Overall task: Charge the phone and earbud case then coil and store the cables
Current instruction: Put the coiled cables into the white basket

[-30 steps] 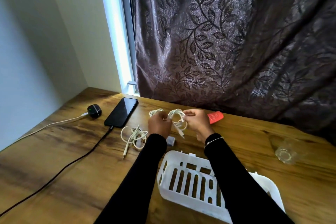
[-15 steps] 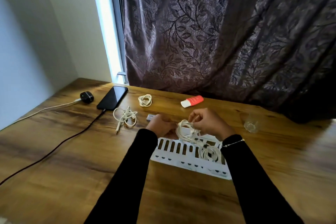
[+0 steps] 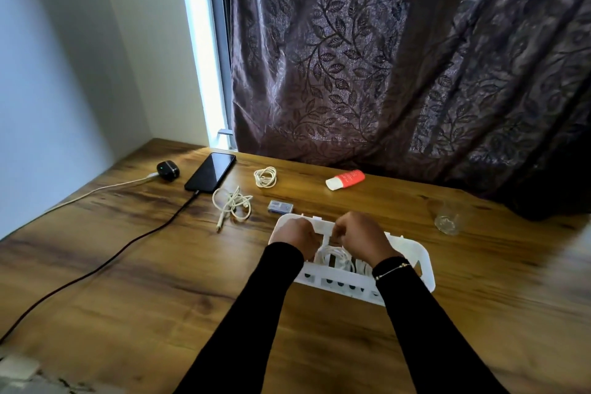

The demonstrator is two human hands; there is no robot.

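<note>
Over the white basket (image 3: pixel 422 261) near the tabletop's front edge, both hands pinched a coiled white cable (image 3: pixel 332 257), left hand (image 3: pixel 295 235) and right hand (image 3: pixel 361 233) lowering it inside. Storing seemed underway. Next probably came letting go, then fetching the loose cable (image 3: pixel 232 203) farther left for coiling.

dim indoor scene, bright overexposed strip of daylight at window gap (image 3: pixel 204 51) upper left of centre, soft sheen on wooden table (image 3: pixel 134 265), motion blur along right edge, wide-angle bending at frame edges
</note>
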